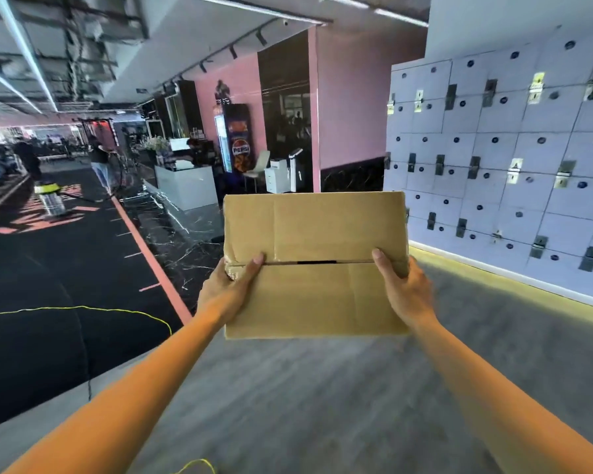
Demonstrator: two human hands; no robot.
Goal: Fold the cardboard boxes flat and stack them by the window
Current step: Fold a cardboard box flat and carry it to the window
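A: Where is the box sitting?

B: One cardboard box (315,265), flattened, is hanging in mid-air at arm's length, face toward the camera. The left hand (225,290) is clamping its left edge, thumb lying along the middle slit. The right hand (404,289) is clamping the right edge the same way.

A: Edges, room around it?

B: All four edges are showing free, touching nothing but the two hands. Grey floor (322,388) is lying open below. The wall of lockers (510,159) is standing close on the right; a black mat (48,268) is running away on the left.

A: Looks?

B: Plain brown, two panels with a dark gap in the slit, creases running vertically, top right corner looking slightly worn. A yellow cord (83,307) is trailing across the mat.
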